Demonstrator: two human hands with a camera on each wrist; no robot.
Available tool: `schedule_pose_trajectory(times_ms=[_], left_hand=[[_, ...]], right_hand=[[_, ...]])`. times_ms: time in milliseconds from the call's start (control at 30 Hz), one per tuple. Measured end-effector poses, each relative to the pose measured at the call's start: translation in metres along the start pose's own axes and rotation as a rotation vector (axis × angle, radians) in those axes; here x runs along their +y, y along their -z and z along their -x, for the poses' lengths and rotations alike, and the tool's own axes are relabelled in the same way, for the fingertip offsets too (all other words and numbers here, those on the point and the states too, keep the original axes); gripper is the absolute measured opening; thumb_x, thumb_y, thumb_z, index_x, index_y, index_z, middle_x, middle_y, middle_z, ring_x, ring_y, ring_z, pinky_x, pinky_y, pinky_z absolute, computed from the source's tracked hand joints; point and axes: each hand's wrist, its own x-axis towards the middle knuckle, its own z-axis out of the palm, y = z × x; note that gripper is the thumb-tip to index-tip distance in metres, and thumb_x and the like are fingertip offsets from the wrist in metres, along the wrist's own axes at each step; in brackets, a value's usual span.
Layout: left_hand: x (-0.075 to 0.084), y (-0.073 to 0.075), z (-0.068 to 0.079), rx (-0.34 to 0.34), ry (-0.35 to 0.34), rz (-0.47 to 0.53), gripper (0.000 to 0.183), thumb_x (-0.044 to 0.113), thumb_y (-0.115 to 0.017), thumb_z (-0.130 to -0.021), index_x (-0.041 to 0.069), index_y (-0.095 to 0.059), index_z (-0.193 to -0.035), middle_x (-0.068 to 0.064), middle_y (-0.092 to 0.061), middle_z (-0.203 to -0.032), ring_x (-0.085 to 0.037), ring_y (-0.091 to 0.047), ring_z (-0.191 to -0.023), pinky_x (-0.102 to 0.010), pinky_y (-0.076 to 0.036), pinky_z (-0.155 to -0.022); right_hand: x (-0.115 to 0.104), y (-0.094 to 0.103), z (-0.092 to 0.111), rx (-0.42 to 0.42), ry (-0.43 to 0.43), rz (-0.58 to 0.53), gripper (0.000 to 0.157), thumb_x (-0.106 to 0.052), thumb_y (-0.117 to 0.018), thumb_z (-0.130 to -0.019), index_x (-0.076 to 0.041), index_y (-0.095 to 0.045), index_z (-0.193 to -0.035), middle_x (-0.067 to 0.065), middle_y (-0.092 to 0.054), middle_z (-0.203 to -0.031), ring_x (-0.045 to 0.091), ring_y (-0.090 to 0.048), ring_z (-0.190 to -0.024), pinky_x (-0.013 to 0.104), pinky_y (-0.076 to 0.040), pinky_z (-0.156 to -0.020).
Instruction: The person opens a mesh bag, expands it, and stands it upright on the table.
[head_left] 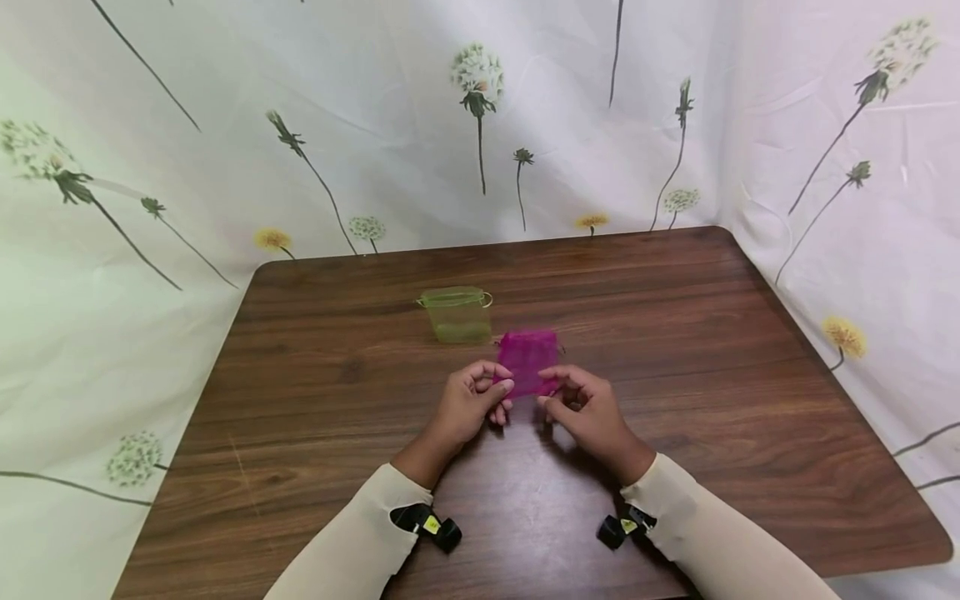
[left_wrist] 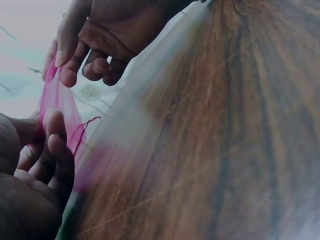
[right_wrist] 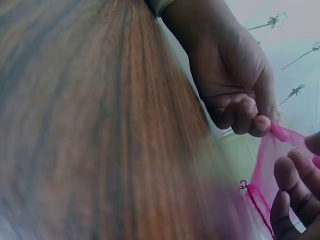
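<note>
Both hands hold a magenta sheer drawstring pouch (head_left: 528, 357) by its near corners, its cord ends showing at the far sides. My left hand (head_left: 467, 406) pinches the left corner between thumb and forefinger. At the right corner, thumb and forefinger of my right hand (head_left: 594, 417) pinch the fabric, as the left wrist view shows with the pouch (left_wrist: 62, 102) stretched between the hands. Dark pink cord (right_wrist: 256, 202) hangs from the pouch in the right wrist view. Just beyond the left hand is a green sheer drawstring pouch (head_left: 459, 320) with cord loops at its top.
The dark wood-grain table (head_left: 337, 433) has rounded corners. White cloth printed with dandelions (head_left: 405, 133) hangs behind it and along the sides. Each wrist carries a small black camera (head_left: 447, 535) on a strap.
</note>
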Motion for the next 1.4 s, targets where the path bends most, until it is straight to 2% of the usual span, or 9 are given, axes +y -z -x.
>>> schedule_pose_trajectory(times_ms=[200,400,567,700,800,933,1133,1300,1400], left_hand=[[0.001,-0.003,0.001,0.018,-0.003,-0.055,0.015,0.003,-0.064,-0.109,-0.011,-0.06,-0.113,0.003,-0.061,-0.059,-0.006,-0.052,-0.044,-0.021,-0.047,-0.046],[0.0,-0.006,0.0,0.013,-0.022,-0.106,0.013,0.005,-0.063,-0.11,-0.006,-0.059,-0.114,0.004,-0.056,-0.055,-0.006,-0.046,-0.042,-0.021,-0.042,-0.042],[0.0,-0.005,0.001,-0.019,-0.027,-0.117,0.019,0.008,-0.062,-0.111,-0.006,-0.063,-0.123,-0.013,-0.067,-0.064,-0.01,-0.057,-0.047,-0.024,-0.051,-0.047],[0.0,-0.004,0.003,-0.061,-0.045,-0.15,0.027,0.007,-0.065,-0.109,-0.005,-0.066,-0.133,-0.032,-0.075,-0.087,-0.015,-0.071,-0.062,-0.026,-0.059,-0.057],[0.001,-0.006,0.004,-0.062,-0.062,-0.152,0.025,0.004,-0.066,-0.108,-0.007,-0.068,-0.13,-0.036,-0.076,-0.094,-0.013,-0.074,-0.067,-0.025,-0.06,-0.06],[-0.001,-0.011,0.004,-0.034,-0.103,-0.112,0.018,-0.002,-0.064,-0.107,-0.012,-0.07,-0.121,-0.04,-0.075,-0.091,-0.01,-0.072,-0.061,-0.026,-0.061,-0.059],[-0.004,-0.02,0.005,0.022,-0.099,-0.082,0.012,-0.003,-0.066,-0.105,-0.01,-0.071,-0.114,-0.036,-0.074,-0.08,-0.01,-0.066,-0.051,-0.028,-0.059,-0.052],[-0.005,-0.024,0.005,0.074,-0.069,-0.099,0.011,-0.001,-0.067,-0.105,-0.006,-0.072,-0.112,-0.024,-0.071,-0.065,-0.012,-0.06,-0.043,-0.028,-0.054,-0.043],[-0.006,-0.027,0.004,0.094,-0.06,-0.127,0.011,0.001,-0.067,-0.105,-0.005,-0.072,-0.113,-0.02,-0.068,-0.059,-0.013,-0.057,-0.04,-0.027,-0.051,-0.041]], right_hand=[[-0.003,-0.002,0.0,0.013,-0.059,0.001,0.021,0.005,-0.072,-0.099,0.008,-0.072,-0.119,0.027,-0.075,-0.088,0.028,-0.071,-0.062,0.035,-0.063,-0.059],[-0.002,-0.005,-0.001,0.071,-0.062,0.034,0.01,0.001,-0.072,-0.102,0.008,-0.075,-0.109,0.028,-0.075,-0.085,0.019,-0.072,-0.06,0.032,-0.063,-0.058],[-0.002,-0.006,-0.001,0.117,-0.053,0.064,0.006,0.003,-0.074,-0.1,0.008,-0.075,-0.104,0.025,-0.077,-0.083,0.016,-0.072,-0.059,0.03,-0.062,-0.056],[-0.002,-0.005,-0.001,0.129,-0.047,0.074,0.007,0.002,-0.075,-0.1,0.008,-0.074,-0.101,0.022,-0.078,-0.083,0.013,-0.071,-0.059,0.029,-0.061,-0.056],[-0.002,-0.005,-0.001,0.139,-0.037,0.069,0.007,0.002,-0.076,-0.099,0.008,-0.073,-0.097,0.022,-0.077,-0.082,0.014,-0.071,-0.059,0.028,-0.061,-0.055],[-0.003,-0.005,-0.001,0.138,-0.038,0.032,0.007,0.005,-0.077,-0.098,0.006,-0.07,-0.097,0.026,-0.075,-0.08,0.024,-0.071,-0.057,0.03,-0.061,-0.055],[-0.005,-0.006,0.001,0.104,-0.064,0.022,0.013,0.004,-0.072,-0.101,0.009,-0.073,-0.112,0.029,-0.078,-0.087,0.032,-0.072,-0.056,0.037,-0.063,-0.054],[-0.005,-0.009,0.001,0.182,0.012,0.148,0.003,0.007,-0.075,-0.098,0.007,-0.077,-0.1,0.021,-0.078,-0.076,0.025,-0.072,-0.054,0.024,-0.06,-0.055],[-0.003,-0.011,0.001,0.231,0.052,0.182,0.005,0.007,-0.078,-0.095,0.003,-0.076,-0.093,0.015,-0.078,-0.072,0.021,-0.07,-0.052,0.02,-0.057,-0.053]])
